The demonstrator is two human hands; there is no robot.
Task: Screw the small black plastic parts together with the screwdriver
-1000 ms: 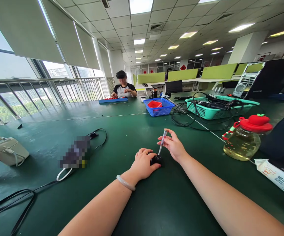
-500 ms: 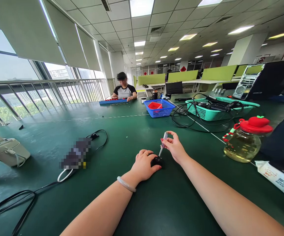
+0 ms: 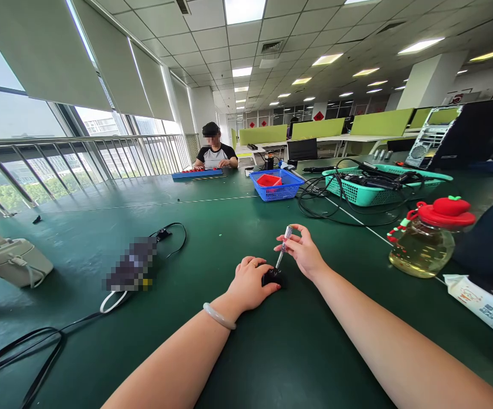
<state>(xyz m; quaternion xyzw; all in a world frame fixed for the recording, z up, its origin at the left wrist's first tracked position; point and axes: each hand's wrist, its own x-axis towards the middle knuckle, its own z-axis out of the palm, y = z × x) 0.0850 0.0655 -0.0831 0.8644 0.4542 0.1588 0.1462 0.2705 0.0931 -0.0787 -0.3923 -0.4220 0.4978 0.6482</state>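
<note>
While your left hand (image 3: 250, 285) pins the black thing (image 3: 274, 277) to the tabletop (image 3: 306, 352), your right hand (image 3: 308, 253) has changed its hold on the screwdriver (image 3: 288, 232): half a second ago the fingers were bunched at the handle, and now they fan out past it. The shaft has kept its lean, its lower end meeting the top of the black thing, and your left hand has barely moved. That suggests you are turning the screwdriver in small strokes at one spot, though whether anything has loosened or tightened is too small to tell.

Your right grip is narrow, pinching the handle; your left is curled round the side of the black thing, thumb in front. The black thing sits mostly under that palm, directly before you.

Beyond your hands, the blue basket (image 3: 277, 194) has a red box (image 3: 269, 180) in it. To its right, the green basket (image 3: 361, 196) is heaped with black cables and gear (image 3: 372, 180), some cables spilling over the rim onto the tabletop. Nearer you, the red-lidded jar (image 3: 421, 258) has yellowish liquid inside. Across the tabletop, a person (image 3: 218, 154) sits at a blue tray (image 3: 197, 175) of red pieces (image 3: 193, 170).
</note>
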